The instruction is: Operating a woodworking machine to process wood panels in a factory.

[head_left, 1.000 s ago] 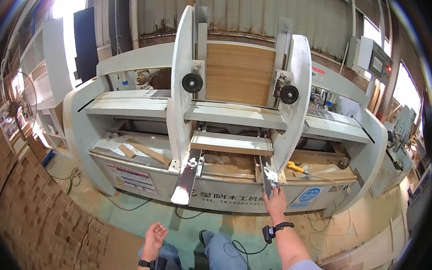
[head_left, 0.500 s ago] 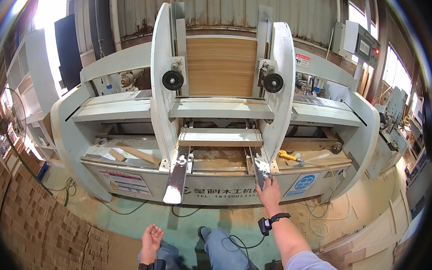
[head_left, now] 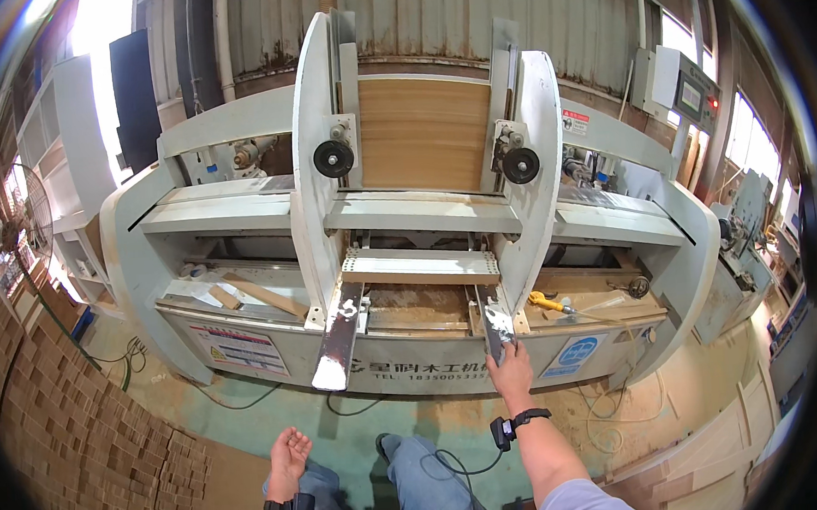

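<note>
My right hand [head_left: 511, 371] is on the near end of the right metal support rail [head_left: 496, 315], thumb and fingers around its tip. Its counterpart, the left support rail [head_left: 342, 337], juts toward me with worn white paint. Low in front of me, my left hand [head_left: 290, 451] hangs in the air, palm turned up, fingers loosely curled and holding nothing. Both rails belong to a large white woodworking machine [head_left: 424, 206]. Across their far part lies a stack of narrow boards [head_left: 422, 265], white on top with brown beneath. Wood-coloured panels [head_left: 425, 134] stand upright between the machine's two side plates.
Black knobs [head_left: 334, 158] sit on the side plates. A yellow air gun [head_left: 547, 300] lies on the machine's right ledge, wood strips [head_left: 265, 295] on the left. Stacked brown boards [head_left: 85, 429] fill the lower left. Hoses and cables [head_left: 611, 424] trail over the floor.
The view has shifted slightly, so the machine sits a little lower and further right. My right hand stays at the rail's end; my left hand keeps its loose curl.
</note>
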